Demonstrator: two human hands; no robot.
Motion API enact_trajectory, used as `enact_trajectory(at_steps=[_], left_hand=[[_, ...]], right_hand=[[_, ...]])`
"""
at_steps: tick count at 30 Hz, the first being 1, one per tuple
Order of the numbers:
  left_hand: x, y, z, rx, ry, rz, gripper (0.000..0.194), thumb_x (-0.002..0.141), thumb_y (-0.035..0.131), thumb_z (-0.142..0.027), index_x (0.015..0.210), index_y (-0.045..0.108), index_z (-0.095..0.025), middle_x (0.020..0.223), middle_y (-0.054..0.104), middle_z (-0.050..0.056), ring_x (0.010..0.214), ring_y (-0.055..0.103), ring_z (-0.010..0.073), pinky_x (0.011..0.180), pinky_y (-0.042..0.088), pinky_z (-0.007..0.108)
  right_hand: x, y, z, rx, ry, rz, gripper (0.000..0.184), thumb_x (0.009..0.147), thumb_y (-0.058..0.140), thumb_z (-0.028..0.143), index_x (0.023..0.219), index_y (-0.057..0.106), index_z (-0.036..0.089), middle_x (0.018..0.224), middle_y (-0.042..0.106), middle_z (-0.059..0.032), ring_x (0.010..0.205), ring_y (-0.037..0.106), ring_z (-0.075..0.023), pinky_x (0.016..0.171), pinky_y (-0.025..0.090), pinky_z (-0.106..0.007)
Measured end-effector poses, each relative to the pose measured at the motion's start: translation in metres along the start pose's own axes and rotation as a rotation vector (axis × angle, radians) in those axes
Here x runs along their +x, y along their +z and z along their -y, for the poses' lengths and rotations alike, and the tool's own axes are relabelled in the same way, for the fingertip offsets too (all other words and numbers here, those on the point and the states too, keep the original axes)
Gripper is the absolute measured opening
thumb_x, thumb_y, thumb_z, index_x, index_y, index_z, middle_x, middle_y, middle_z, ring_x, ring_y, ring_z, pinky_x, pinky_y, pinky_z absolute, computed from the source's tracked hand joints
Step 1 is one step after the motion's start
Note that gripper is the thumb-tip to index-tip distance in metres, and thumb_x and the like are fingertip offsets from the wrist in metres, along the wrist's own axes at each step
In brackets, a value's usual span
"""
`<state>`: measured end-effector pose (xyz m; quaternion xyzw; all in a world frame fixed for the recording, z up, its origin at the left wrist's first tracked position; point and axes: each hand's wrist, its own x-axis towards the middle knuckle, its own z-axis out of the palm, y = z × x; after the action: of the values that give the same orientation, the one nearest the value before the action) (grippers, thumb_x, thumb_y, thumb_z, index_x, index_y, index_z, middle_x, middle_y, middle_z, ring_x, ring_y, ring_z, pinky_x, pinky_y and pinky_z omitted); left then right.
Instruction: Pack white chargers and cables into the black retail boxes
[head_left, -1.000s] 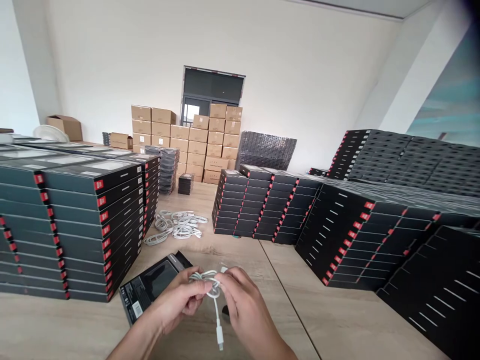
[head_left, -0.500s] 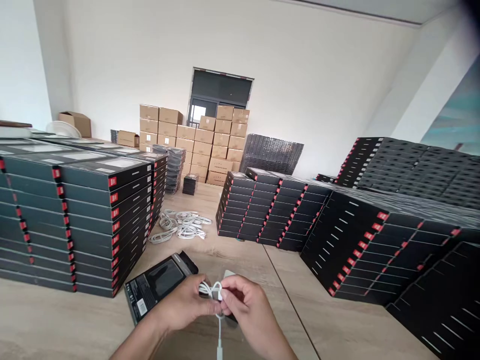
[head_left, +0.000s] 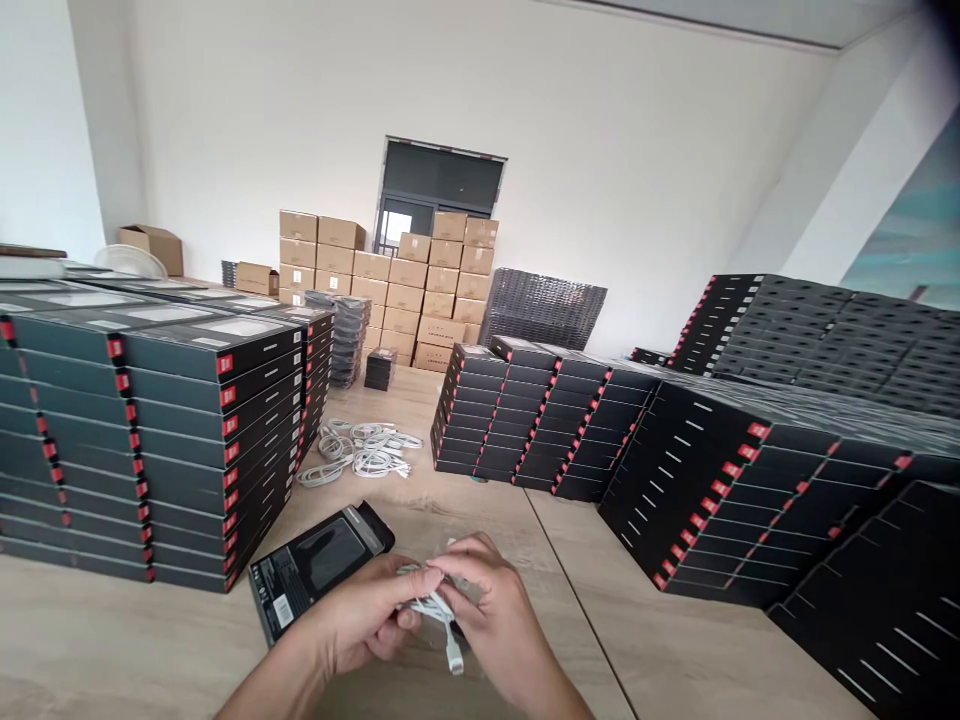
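Note:
Between my two hands is a coiled white charging cable (head_left: 433,606), its plug end hanging down toward me. My left hand (head_left: 369,607) is closed around the coil from the left, thumb on top. From the right, the fingers of my right hand (head_left: 487,598) pinch the same cable. A dark object lies partly hidden beneath my right hand; I cannot make out what it is. Close to my left wrist a black box (head_left: 322,565) with a clear window lies on the wooden table, its far end flap open.
Loose white cables (head_left: 364,448) lie in a pile farther back. A tall stack of black boxes (head_left: 180,440) stands at left. More stacked black boxes (head_left: 540,420) fill the right side. Brown cartons (head_left: 405,285) are piled by the far wall. A seam runs along the table (head_left: 570,590).
The cable's loose end has drawn up nearer my hands, and its plug now hangs just below the coil. My left thumb has moved onto the coil, and both hands are closer together.

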<state>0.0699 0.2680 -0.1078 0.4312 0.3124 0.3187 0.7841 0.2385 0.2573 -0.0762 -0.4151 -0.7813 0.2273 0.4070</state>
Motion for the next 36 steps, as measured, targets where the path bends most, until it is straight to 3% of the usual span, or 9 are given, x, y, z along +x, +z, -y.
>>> enact_trajectory(at_steps=[3,7,12,18,22,25,28,31,36], left_hand=[[-0.001,0.000,0.000,-0.007,-0.003,0.003,0.045,0.074,0.065,-0.061,0.085,0.051,-0.020,0.053,0.040,-0.010,0.039,0.015,0.0012,0.040,0.001,0.019],[-0.003,0.004,0.000,-0.032,0.006,0.104,0.046,0.073,0.067,-0.060,0.092,0.055,-0.019,0.055,0.042,-0.009,0.040,0.018,0.0015,0.041,0.003,0.019],[-0.004,0.015,0.000,-0.031,0.039,0.150,0.040,0.077,0.065,-0.056,0.091,0.055,-0.020,0.054,0.044,-0.008,0.040,0.022,0.0033,0.040,0.007,0.019],[-0.005,0.013,0.001,-0.023,0.051,0.082,0.036,0.076,0.069,-0.049,0.093,0.056,-0.019,0.055,0.047,-0.007,0.041,0.028,0.0036,0.040,0.008,0.019],[0.004,0.011,0.004,-0.083,0.153,-0.057,0.040,0.072,0.072,-0.050,0.090,0.054,-0.019,0.053,0.049,-0.008,0.038,0.029,0.0028,0.039,0.009,0.019],[0.014,0.019,0.007,-0.136,0.243,-0.177,0.045,0.071,0.070,-0.056,0.089,0.051,-0.020,0.057,0.052,-0.007,0.039,0.038,0.0041,0.039,0.014,0.018],[0.021,0.031,0.010,-0.022,0.308,-0.154,0.047,0.074,0.062,-0.061,0.091,0.052,-0.019,0.062,0.056,-0.004,0.044,0.047,0.0075,0.039,0.024,0.018],[0.020,0.033,0.012,0.214,0.311,-0.203,0.047,0.079,0.051,-0.064,0.096,0.052,-0.020,0.071,0.060,0.000,0.050,0.054,0.0126,0.042,0.032,0.022],[0.016,0.019,0.018,0.893,0.410,-0.615,0.017,0.079,0.056,-0.032,0.093,0.058,-0.022,0.082,0.066,0.006,0.076,0.062,0.0226,0.073,0.041,0.033]], right_hand=[[0.000,-0.001,-0.003,0.030,0.050,-0.022,0.019,0.076,0.063,0.011,0.079,0.076,0.025,0.079,0.064,-0.0024,0.084,0.059,-0.0201,0.075,0.044,-0.030],[0.000,-0.016,0.000,0.306,0.273,0.065,0.009,0.071,0.074,0.023,0.079,0.076,0.020,0.076,0.066,-0.0021,0.073,0.060,-0.0179,0.067,0.045,-0.028],[-0.002,-0.030,-0.001,0.589,0.483,0.147,0.033,0.054,0.088,0.034,0.078,0.073,0.016,0.069,0.067,-0.0012,0.062,0.059,-0.0146,0.058,0.043,-0.025],[-0.001,-0.026,-0.002,0.369,0.353,0.080,0.028,0.063,0.083,0.042,0.075,0.078,0.017,0.070,0.067,-0.0037,0.067,0.060,-0.0180,0.062,0.046,-0.028],[-0.003,-0.028,-0.011,0.433,0.231,0.128,0.028,0.080,0.069,0.044,0.100,0.076,0.025,0.101,0.071,-0.0061,0.097,0.063,-0.0250,0.089,0.047,-0.037],[-0.006,-0.013,-0.019,0.662,0.248,-0.013,0.042,0.081,0.069,0.046,0.120,0.064,0.032,0.130,0.061,-0.0042,0.121,0.052,-0.0260,0.102,0.041,-0.040],[-0.004,0.014,-0.020,0.867,0.361,-0.167,0.056,0.077,0.071,0.051,0.126,0.056,0.030,0.133,0.059,-0.0087,0.118,0.056,-0.0279,0.085,0.054,-0.041],[0.003,0.024,-0.021,1.033,0.463,-0.368,0.045,0.075,0.073,0.051,0.108,0.060,0.024,0.110,0.070,-0.0097,0.101,0.066,-0.0274,0.070,0.057,-0.036],[0.010,-0.007,-0.044,0.992,0.453,-0.612,0.034,0.069,0.077,0.046,0.086,0.058,0.024,0.061,0.061,0.0055,0.060,0.064,-0.0171,0.063,0.054,-0.032]])
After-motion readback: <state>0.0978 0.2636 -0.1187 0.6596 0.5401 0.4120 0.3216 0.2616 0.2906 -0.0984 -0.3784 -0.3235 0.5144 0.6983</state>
